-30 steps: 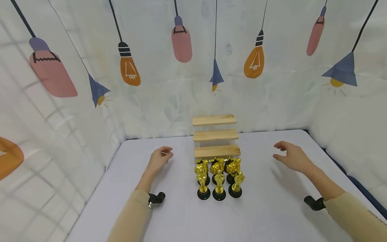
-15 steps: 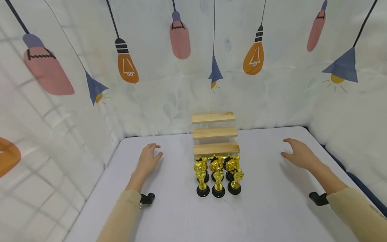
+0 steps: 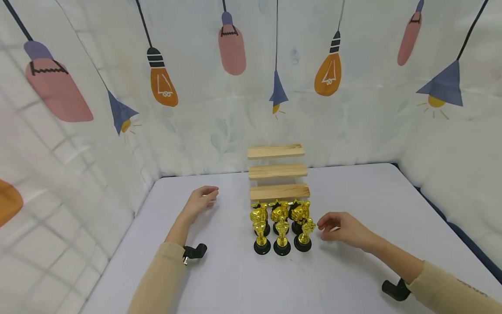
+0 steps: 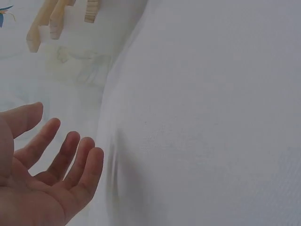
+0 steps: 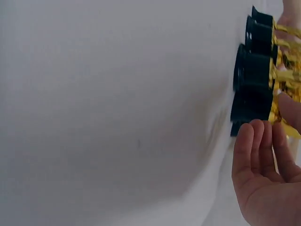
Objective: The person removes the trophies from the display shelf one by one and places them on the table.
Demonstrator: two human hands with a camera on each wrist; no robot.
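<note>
Several small gold trophies on black bases stand grouped on the white table, in a front row of three and taller ones behind. My right hand (image 3: 342, 229) is just right of the front-right trophy (image 3: 305, 235), fingers loosely bent and holding nothing. In the right wrist view its fingertips (image 5: 256, 129) appear close by the black bases (image 5: 254, 70). My left hand (image 3: 199, 203) hovers left of the group with relaxed fingers. The left wrist view shows its palm (image 4: 37, 197) with nothing in it.
Behind the trophies rises a rack of three pale wooden shelves (image 3: 279, 192) with see-through sides. A white cloth wall printed with hanging lamps closes off the back and sides of the table (image 3: 251, 283).
My right hand has come in leftward and toward me, from the far right to beside the trophies. The left hand went a little left, then back right. The trophies stay in place.
</note>
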